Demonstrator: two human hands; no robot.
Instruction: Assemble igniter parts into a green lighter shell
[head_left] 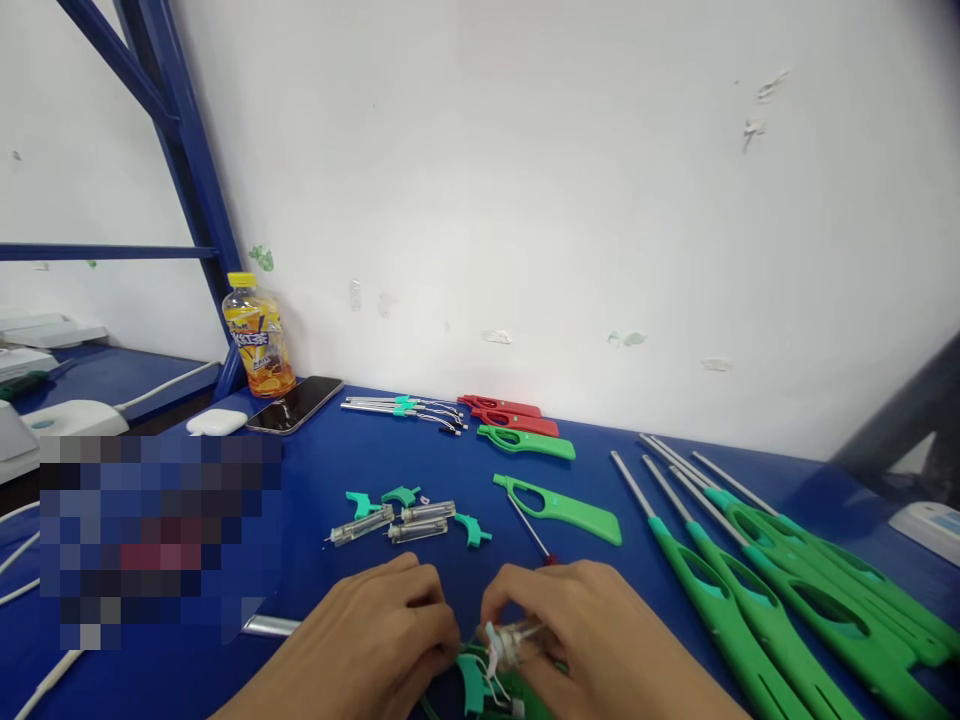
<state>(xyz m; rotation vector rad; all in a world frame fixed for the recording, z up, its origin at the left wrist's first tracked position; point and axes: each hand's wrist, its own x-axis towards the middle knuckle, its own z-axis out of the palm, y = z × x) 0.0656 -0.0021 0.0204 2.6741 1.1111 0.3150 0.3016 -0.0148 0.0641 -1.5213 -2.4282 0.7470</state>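
At the bottom centre, my right hand (570, 630) is closed round a clear cylinder (517, 643) with a small pale tip and thin wires. My left hand (390, 630) is beside it, fingers curled together next to a teal trigger piece (472, 683); what its fingertips pinch is hidden. Green plastic shows below my right hand. Just beyond my hands lie clear cylinders (418, 530) and teal triggers (472, 530). A green handle half (574, 508) lies beyond my right hand, with a thin screwdriver (531, 525) beside it.
Several green long-nosed lighters (712, 590) lie at right. Red handle halves (517, 421), another green half (532, 443) and metal rods with wires (394, 408) lie near the wall. A drink bottle (259, 340), phone (296, 405) and white case (216, 422) stand or lie at left.
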